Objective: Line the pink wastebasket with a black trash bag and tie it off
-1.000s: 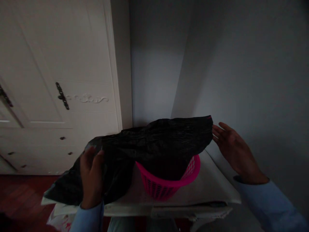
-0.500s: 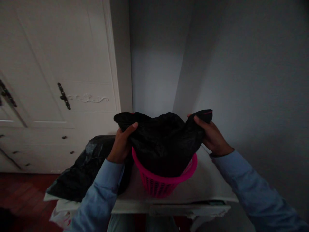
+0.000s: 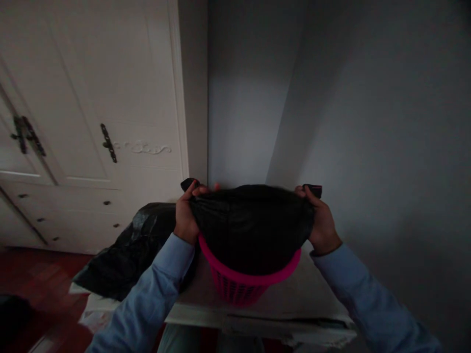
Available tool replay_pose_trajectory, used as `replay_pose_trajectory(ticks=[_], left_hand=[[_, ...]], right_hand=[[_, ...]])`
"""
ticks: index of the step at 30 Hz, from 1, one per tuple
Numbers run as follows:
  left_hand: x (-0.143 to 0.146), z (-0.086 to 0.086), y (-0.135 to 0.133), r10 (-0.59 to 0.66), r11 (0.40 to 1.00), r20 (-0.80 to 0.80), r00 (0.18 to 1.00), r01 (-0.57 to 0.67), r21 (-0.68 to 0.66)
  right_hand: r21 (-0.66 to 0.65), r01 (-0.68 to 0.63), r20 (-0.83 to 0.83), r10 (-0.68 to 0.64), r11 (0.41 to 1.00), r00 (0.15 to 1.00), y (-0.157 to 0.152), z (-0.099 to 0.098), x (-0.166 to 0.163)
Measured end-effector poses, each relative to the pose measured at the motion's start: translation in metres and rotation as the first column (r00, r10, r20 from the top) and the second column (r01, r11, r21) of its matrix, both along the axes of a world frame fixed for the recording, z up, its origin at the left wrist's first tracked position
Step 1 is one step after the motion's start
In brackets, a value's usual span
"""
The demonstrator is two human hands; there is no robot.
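Stretching crinkled black bag point(image 3: 252, 228) taut over pink basket point(image 3: 243, 284); both hands' fingers point(image 3: 191, 193) gripping edges.

A dim room in a home. White panelled wardrobe doors point(image 3: 91, 98) with ornate dark handles point(image 3: 109, 143) stand over red wood flooring point(image 3: 33, 274).

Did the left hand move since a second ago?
Yes. The left hand went right, closer to the pink basket, now gripping the black bag over it.
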State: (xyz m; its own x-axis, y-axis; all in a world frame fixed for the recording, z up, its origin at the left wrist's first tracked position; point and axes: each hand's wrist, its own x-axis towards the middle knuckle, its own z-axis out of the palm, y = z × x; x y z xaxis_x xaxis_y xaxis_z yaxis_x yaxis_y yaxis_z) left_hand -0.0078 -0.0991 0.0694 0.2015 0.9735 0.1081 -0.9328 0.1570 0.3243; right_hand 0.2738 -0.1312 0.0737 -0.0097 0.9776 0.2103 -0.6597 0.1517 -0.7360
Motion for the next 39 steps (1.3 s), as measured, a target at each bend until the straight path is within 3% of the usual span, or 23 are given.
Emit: replay_pose_trajectory(ticks=[2, 6, 9, 11, 13, 16, 19, 22, 25, 27, 30, 32, 33, 35, 39], left_hand=[[0.004, 0.002, 0.001, -0.081, 0.994, 0.049, 0.995, 0.077, 0.074], [0.006, 0.002, 0.003, -0.140, 0.975, -0.021, 0.990, 0.141, 0.174], [0.003, 0.000, 0.005, -0.054, 0.983, -0.215, 0.975, 0.090, 0.162], [0.001, 0.000, 0.006, -0.022, 0.987, -0.420, 0.907, 0.087, 0.135], [0.000, 0.003, 0.006, -0.037, 0.984, -0.519, 0.854, 0.121, 0.130], [0.003, 0.008, 0.006, -0.097, 0.963, -0.398, 0.912, 0.186, 0.194], [0.005, 0.010, 0.008, -0.208, 0.946, -0.260, 0.943, 0.261, 0.190], [0.007, 0.008, 0.014, -0.303, 0.925, -0.309, 0.901, 0.357, 0.132], [0.013, 0.005, 0.020, -0.340, 0.890, -0.605, 0.720, 0.454, 0.040], [0.021, 0.003, 0.020, -0.236, 0.902, -0.809, 0.539, 0.430, 0.024], [0.034, -0.003, 0.016, 0.059, 0.909, -0.956, 0.287, 0.381, 0.171], [0.040, -0.007, 0.012, 0.206, 0.899, -0.969, 0.139, 0.364, 0.243], [0.042, -0.009, 0.010, 0.248, 0.897, -0.965, 0.080, 0.357, 0.260], [0.045, -0.011, 0.007, 0.274, 0.894, -0.962, 0.000, 0.369, 0.255], [0.048, -0.006, 0.000, 0.293, 0.846, -0.955, -0.054, 0.480, 0.233]], right_hand=[[0.019, -0.087, 0.024, 0.086, 0.996, 0.996, 0.002, 0.001, -0.006], [-0.064, -0.078, 0.400, 0.097, 0.995, 0.911, 0.006, 0.005, -0.019], [-0.082, -0.060, 0.582, 0.096, 0.995, 0.807, 0.006, 0.005, -0.028], [-0.080, -0.122, 0.623, 0.145, 0.989, 0.769, 0.004, 0.005, -0.034], [-0.068, -0.188, 0.629, 0.189, 0.980, 0.754, 0.001, 0.003, -0.039], [-0.088, -0.231, 0.588, 0.238, 0.969, 0.773, -0.002, -0.001, -0.042], [-0.077, -0.174, 0.476, 0.189, 0.982, 0.859, 0.000, -0.005, -0.039], [-0.012, -0.078, 0.223, 0.079, 0.997, 0.972, 0.006, -0.004, -0.030], [0.019, -0.048, 0.108, 0.046, 0.999, 0.993, 0.009, -0.004, -0.022], [0.041, -0.107, 0.273, 0.092, 0.993, 0.958, 0.009, -0.007, -0.020], [0.006, -0.250, 0.650, 0.186, 0.968, 0.737, 0.007, -0.017, -0.023], [-0.009, -0.284, 0.777, 0.185, 0.959, 0.601, 0.005, -0.021, -0.027], [0.004, -0.288, 0.797, 0.171, 0.958, 0.579, 0.005, -0.023, -0.029], [0.053, -0.294, 0.791, 0.140, 0.954, 0.596, 0.005, -0.023, -0.032], [0.124, -0.188, 0.742, 0.034, 0.974, 0.670, 0.007, -0.019, -0.036]])
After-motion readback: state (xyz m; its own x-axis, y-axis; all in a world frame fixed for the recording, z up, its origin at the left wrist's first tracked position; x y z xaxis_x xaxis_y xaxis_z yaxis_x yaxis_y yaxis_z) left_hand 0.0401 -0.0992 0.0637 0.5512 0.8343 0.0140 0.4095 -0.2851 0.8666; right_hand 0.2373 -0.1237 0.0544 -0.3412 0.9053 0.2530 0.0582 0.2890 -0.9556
